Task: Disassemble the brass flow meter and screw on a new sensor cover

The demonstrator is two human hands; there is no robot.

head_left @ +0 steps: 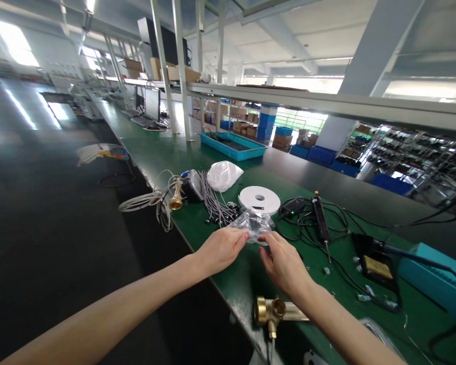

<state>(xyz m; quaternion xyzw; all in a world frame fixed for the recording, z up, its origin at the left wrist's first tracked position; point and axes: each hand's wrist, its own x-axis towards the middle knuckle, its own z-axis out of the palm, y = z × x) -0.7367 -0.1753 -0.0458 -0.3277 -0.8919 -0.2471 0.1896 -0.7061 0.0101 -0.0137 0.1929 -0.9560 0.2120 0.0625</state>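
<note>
A crumpled clear plastic bag [253, 221] lies on the green bench in front of me, with something dark showing through it. My left hand [221, 249] is closed at the bag's near left edge, fingers pressed together. At the near right edge, my right hand [285, 261] has bent fingers, with thumb and index apart; the index tip meets the bag. Just behind the bag is a white tape roll [268, 198] with a small dark piece on it. Below my right hand lies a brass valve body [275, 310] with a cable, partly hidden by my forearm.
Grey cables [217, 205] and a white bag [225, 175] lie to the left, beside another brass fitting [177, 197]. On the right are a black electric screwdriver [319, 218], a yellow sponge [376, 266] and a teal box [437, 279]. A blue tray [233, 153] stands farther back.
</note>
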